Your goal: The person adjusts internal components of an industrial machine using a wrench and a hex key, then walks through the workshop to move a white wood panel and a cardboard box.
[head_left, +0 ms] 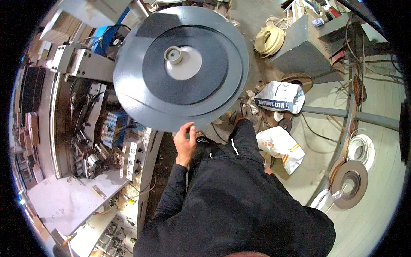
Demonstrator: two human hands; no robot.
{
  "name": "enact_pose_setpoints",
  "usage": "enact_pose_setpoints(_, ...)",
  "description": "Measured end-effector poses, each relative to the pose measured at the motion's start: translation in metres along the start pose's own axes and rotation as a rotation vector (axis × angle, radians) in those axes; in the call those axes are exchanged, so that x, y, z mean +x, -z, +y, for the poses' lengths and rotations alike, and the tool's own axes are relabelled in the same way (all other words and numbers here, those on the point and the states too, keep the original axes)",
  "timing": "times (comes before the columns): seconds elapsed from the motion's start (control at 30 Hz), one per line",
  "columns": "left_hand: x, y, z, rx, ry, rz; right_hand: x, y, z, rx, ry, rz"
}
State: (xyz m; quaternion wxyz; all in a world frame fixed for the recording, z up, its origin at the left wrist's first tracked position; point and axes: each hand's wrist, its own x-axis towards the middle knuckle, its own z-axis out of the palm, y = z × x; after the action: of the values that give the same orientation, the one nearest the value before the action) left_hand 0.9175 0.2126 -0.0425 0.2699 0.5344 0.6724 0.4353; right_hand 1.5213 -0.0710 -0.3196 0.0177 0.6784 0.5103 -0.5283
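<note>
A large round grey disc (pixel 128 81) stands in front of me, with a darker round plate (pixel 158 81) on it. At its middle are a pale round patch (pixel 195 68) and a short hub (pixel 173 55). My left hand (pixel 185 144) is at the disc's near rim, thumb and forefinger slightly apart and nothing seen between them; whether it touches the rim I cannot tell. Of my right hand (pixel 267 169) only a small part shows beside my right hip, near a white sack with orange marks (pixel 282 147). Its fingers are hidden.
Left stands a machine with a pale tabletop (pixel 77 205) and a blue finned motor (pixel 114 128). Right are a white and blue sack (pixel 280 96), a cream coil (pixel 269 40), a grey box-like base (pixel 295 49), a brown roll (pixel 349 184) and a white roll (pixel 360 150). Cables cross the floor.
</note>
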Motion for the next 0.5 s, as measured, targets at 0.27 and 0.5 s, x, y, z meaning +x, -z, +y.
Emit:
enact_pose_setpoints(0.27,0.091,-0.109,0.045,0.181,0.003,-0.047,0.168,0.202,-0.194,0.347,-0.089,0.044)
enact_pose_setpoints(0.5,0.197,-0.208,0.101,0.13,0.076,0.029,0.281,0.417,-0.215,0.368,0.018,0.263)
